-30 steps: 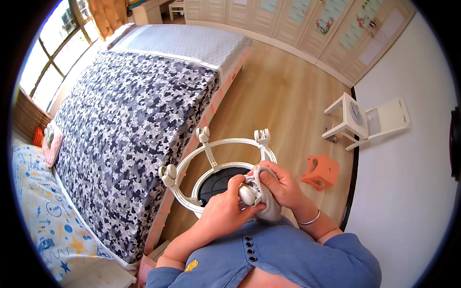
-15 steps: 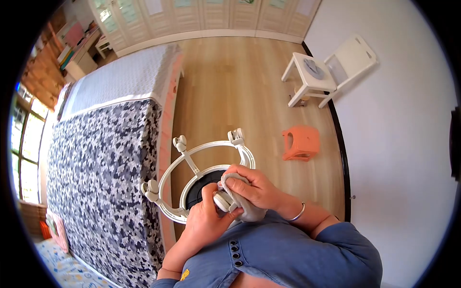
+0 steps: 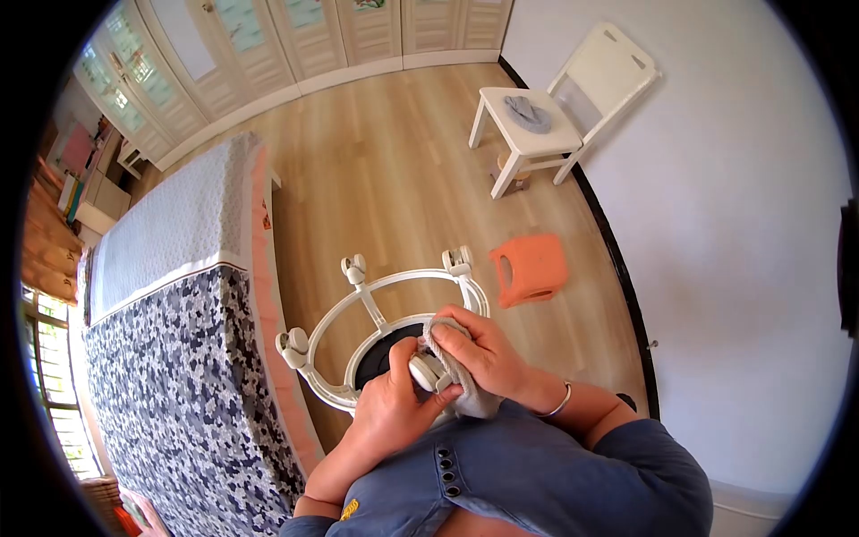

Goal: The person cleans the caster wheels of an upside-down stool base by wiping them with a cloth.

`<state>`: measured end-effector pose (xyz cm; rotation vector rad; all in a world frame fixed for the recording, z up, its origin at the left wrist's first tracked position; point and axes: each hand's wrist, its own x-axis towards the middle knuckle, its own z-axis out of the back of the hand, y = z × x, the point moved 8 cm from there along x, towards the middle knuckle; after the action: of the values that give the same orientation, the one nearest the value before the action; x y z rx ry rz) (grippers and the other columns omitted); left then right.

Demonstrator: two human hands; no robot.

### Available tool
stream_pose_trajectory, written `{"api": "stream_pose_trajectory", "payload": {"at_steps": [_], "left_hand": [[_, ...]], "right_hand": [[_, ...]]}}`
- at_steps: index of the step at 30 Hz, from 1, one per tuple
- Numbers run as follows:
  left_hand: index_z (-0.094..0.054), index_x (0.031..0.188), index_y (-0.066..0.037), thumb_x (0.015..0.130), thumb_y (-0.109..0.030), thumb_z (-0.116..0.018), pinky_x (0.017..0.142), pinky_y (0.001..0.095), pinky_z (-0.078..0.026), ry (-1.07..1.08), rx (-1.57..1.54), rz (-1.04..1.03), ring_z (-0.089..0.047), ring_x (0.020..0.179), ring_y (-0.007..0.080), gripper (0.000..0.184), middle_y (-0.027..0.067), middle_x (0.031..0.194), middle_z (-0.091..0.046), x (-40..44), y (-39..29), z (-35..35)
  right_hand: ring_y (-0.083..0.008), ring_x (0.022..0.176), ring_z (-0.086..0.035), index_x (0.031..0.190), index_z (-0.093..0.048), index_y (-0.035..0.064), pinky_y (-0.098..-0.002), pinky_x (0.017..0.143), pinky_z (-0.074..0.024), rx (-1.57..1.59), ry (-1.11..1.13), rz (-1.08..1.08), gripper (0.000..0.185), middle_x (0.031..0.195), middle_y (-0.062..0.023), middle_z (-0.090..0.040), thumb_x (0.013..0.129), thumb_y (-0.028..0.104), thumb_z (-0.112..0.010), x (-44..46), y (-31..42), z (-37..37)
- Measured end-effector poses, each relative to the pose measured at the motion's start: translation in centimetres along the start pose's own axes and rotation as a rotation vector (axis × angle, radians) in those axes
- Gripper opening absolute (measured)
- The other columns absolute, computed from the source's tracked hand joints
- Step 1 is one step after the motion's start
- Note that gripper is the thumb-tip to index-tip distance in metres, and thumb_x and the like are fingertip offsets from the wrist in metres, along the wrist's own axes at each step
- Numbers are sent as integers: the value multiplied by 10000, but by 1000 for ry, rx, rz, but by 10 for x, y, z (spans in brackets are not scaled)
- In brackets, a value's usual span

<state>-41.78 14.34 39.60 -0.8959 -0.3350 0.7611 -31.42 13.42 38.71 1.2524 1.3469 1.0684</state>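
A white ring-shaped wheeled base (image 3: pixel 403 276) with a black round middle (image 3: pixel 371 362) lies before my body, its casters pointing away from the ring. Closed around a white caster wheel (image 3: pixel 424 372) close to my chest is my left hand (image 3: pixel 389 408), thumb and fingers at its sides. My right hand (image 3: pixel 486 356) grips a bunched grey cloth (image 3: pixel 476 402), pressing it against the same caster. Part of the caster is hidden by the cloth and fingers. Other casters, such as the far one (image 3: pixel 354 268), stick out along the rim.
To the left is a bed (image 3: pixel 170 385) with a patterned cover. An orange plastic stool (image 3: pixel 534 268) stands on the wooden floor (image 3: pixel 385 179) to the right. Beyond it, a white chair (image 3: pixel 555 134) with a grey cloth item (image 3: pixel 528 115) stands by the wall. Cabinets (image 3: pixel 304 45) line the back.
The view has turned, so the bed and chair appear shifted left. Both hands keep their hold on the caster and cloth, with little visible movement.
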Motion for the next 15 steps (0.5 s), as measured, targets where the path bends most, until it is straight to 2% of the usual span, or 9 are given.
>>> {"api": "stream_pose_trajectory", "payload": {"at_steps": [10, 15], "left_hand": [[-298, 1150, 36, 749, -333, -672, 540, 410, -491, 36, -73, 17, -611, 676, 379, 660, 221, 716, -598, 119, 46, 29], [-284, 1159, 35, 756, -322, -665, 554, 415, -490, 27, -94, 31, -608, 691, 384, 659, 219, 726, -601, 177, 71, 59]], "right_hand": [[-55, 701, -465, 903, -537, 20, -221, 615, -392, -13, -109, 13, 204, 746, 1, -524, 900, 209, -460, 117, -5, 46], [-58, 698, -468, 907, -537, 20, -223, 614, -394, -45, -100, -49, 209, 748, 0, -526, 899, 216, -463, 188, 3, 59]]}}
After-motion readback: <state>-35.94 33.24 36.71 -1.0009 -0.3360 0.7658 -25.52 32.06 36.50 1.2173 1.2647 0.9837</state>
